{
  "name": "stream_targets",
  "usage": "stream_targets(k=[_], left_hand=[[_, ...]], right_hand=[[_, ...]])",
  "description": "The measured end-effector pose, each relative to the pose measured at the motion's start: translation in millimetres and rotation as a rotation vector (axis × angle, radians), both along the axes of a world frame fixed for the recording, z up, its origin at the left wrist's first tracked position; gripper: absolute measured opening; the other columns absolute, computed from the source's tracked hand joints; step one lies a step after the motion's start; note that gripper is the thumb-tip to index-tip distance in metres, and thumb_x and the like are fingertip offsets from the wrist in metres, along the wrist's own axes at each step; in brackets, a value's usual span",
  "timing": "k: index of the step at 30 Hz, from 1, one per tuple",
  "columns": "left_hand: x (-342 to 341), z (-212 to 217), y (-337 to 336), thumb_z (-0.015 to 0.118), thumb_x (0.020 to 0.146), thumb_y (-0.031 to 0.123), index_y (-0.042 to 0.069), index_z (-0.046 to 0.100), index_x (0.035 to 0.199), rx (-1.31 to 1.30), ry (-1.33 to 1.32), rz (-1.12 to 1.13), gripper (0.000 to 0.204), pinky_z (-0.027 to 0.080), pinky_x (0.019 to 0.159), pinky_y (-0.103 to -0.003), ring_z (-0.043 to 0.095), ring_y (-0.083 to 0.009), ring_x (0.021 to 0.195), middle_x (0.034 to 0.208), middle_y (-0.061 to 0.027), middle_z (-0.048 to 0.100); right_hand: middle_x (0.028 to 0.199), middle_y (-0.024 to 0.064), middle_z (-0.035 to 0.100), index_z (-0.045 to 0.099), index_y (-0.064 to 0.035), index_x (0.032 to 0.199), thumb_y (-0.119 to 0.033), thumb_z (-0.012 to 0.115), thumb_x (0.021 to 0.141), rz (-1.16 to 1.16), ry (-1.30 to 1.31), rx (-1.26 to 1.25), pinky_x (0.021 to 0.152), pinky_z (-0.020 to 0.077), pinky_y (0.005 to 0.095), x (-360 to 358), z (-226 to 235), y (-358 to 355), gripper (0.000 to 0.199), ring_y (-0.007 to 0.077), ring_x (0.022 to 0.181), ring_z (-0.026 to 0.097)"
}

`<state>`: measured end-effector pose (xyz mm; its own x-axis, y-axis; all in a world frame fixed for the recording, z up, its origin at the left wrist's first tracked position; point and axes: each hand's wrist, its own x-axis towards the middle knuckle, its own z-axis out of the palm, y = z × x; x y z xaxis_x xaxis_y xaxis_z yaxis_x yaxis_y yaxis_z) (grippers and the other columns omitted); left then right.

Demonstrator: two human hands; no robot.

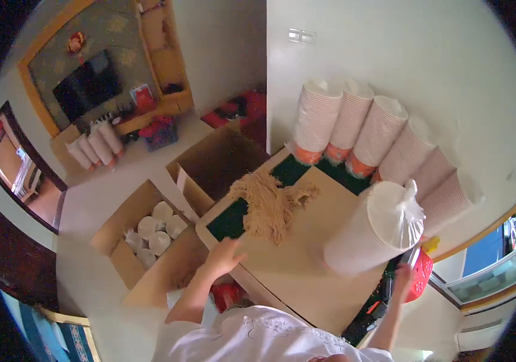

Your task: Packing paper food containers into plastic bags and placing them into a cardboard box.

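Observation:
My left hand (224, 258) is over the table's left edge, its fingers apart and holding nothing. Ahead of it a loose bundle of tan twine (267, 205) lies on a sheet of brown cardboard (297, 274). On the right of the table stands a tall stack of white paper cups or bowls (363, 232) in a clear bag with a knotted top. My right hand (403, 279) is just past the table's right edge, between that stack and a red plastic basket (419, 274). Its fingers are small and blurred, so its grip is unclear.
Several bagged stacks (378, 133) with orange lower ends line the wall behind the table. Left of the table are an open carton (134, 265) holding white stacks and another open carton (185, 193). Black items (378, 311) lie along the table's right edge.

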<state>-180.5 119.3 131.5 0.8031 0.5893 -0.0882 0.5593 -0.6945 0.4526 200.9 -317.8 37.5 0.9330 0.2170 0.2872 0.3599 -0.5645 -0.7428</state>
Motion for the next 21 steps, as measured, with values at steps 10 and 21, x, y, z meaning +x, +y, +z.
stream_targets(k=[10,21], left_hand=[[-62.2,-62.7,56.4,0.05,0.078,0.038,0.004,0.054,0.099,-0.148,0.005,-0.048,0.04,0.042,0.08,-0.042,0.051,-0.0331,0.096,0.102,-0.0161,0.055],[-166.1,-99.6,65.8,0.054,0.078,0.038,0.01,0.053,0.107,-0.284,0.05,0.348,0.04,0.044,0.079,-0.04,0.056,-0.032,0.091,0.099,-0.0152,0.058]], right_hand=[[0.116,0.0114,0.046,0.037,-0.0022,0.123,-0.008,0.06,0.073,0.41,0.115,0.026,0.093,0.0306,0.0319,-71.1,251.0,133.6,0.056,0.0209,0.107,0.041],[0.114,0.0146,0.047,0.038,0.0012,0.122,-0.024,0.052,0.085,0.3,-0.082,-0.289,0.088,0.034,0.0299,-33.7,234.0,197.0,0.048,0.0216,0.104,0.044]])
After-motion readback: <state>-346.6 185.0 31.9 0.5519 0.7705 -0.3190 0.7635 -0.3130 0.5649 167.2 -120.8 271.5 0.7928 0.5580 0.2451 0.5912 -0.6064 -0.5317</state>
